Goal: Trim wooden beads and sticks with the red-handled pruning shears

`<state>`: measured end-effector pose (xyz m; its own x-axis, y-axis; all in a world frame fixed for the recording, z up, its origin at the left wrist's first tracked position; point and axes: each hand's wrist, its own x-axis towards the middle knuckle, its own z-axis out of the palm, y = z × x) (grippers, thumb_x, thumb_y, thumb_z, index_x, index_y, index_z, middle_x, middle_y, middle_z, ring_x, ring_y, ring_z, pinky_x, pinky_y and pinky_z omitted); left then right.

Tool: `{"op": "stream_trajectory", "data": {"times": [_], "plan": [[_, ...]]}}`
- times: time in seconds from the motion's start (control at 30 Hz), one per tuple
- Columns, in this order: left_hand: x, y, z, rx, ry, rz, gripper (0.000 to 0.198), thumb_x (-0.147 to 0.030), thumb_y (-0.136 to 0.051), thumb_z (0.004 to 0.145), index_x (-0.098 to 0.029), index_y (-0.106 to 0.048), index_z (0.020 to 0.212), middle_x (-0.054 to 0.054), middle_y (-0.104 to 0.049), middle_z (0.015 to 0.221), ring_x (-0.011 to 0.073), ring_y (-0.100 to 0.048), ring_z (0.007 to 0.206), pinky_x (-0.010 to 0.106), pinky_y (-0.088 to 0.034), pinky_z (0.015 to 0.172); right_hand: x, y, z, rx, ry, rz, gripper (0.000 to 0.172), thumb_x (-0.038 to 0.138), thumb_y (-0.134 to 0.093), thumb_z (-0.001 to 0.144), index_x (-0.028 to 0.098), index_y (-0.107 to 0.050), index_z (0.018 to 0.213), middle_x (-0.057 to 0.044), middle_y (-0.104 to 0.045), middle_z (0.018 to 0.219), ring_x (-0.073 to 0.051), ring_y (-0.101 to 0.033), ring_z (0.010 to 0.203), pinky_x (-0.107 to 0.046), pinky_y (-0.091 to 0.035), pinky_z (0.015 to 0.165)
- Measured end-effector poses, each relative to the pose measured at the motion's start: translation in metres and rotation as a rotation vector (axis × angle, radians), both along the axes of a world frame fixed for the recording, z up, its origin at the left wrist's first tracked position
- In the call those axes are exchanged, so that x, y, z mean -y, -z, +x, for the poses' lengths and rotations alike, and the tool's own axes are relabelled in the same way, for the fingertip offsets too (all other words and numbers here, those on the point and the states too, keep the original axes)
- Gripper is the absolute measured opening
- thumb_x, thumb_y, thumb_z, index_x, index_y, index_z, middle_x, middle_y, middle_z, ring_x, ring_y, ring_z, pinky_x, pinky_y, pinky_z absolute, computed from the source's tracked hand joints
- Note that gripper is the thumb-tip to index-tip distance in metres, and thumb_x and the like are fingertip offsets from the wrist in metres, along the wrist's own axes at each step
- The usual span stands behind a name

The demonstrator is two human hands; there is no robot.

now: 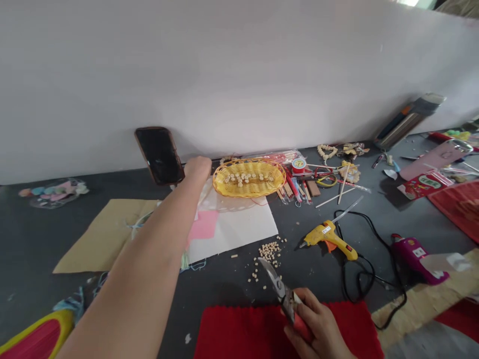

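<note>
My right hand (318,324) is wrapped round the red handles of a pair of pruning shears (279,286), above a red cloth (235,331). The blades point up and to the left, towards a scatter of small pale wooden beads (269,252) on the dark tabletop. Stretched far forward, my left hand (199,167) is between the phone (159,154) and a yellow woven basket (249,178) with several pale pieces in it. Its fingers are turned away from me, so what they hold or touch is hidden.
A yellow glue gun (329,239) with a black cord lies at the right, near a purple device (417,259). White paper (243,229) and brown paper (90,239) lie flat. Scissors (327,179), sticks and packets crowd the back, below a pale wall (239,75).
</note>
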<state>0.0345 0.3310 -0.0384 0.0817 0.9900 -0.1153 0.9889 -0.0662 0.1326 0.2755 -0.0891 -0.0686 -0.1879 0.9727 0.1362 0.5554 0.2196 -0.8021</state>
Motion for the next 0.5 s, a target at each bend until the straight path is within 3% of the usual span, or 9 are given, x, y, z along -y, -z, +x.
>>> {"op": "stream_trajectory", "data": {"times": [0.17,0.3,0.5], "plan": [[0.003,-0.004,0.0,-0.108,0.015,0.044,0.029,-0.011,-0.056,0.073,0.0,-0.074,0.093,0.032,-0.069,0.102,0.0415,-0.063,0.104,0.048,-0.047,0.087,0.0,0.0,0.0,0.006,0.006,-0.005,0.016,0.015,-0.053,0.078,0.024,-0.057,0.091,-0.007,-0.063,0.099,-0.018,-0.066,0.081,-0.024,-0.055,0.071],[0.008,-0.012,0.002,-0.085,0.037,0.087,0.036,-0.007,-0.053,0.074,-0.006,-0.073,0.104,0.025,-0.069,0.11,0.0352,-0.063,0.107,0.041,-0.047,0.09,0.001,-0.002,0.001,0.009,0.004,-0.025,0.017,0.015,-0.052,0.081,0.024,-0.057,0.094,-0.007,-0.062,0.103,-0.018,-0.066,0.085,-0.023,-0.054,0.074],[0.031,-0.045,0.004,0.045,0.032,0.184,0.038,-0.009,-0.048,0.08,-0.014,-0.07,0.111,0.012,-0.071,0.115,0.0253,-0.063,0.107,0.031,-0.046,0.092,0.002,-0.003,-0.001,-0.011,0.027,-0.036,0.013,0.016,-0.053,0.082,0.024,-0.058,0.092,-0.007,-0.061,0.103,-0.019,-0.064,0.087,-0.026,-0.054,0.077]]}}
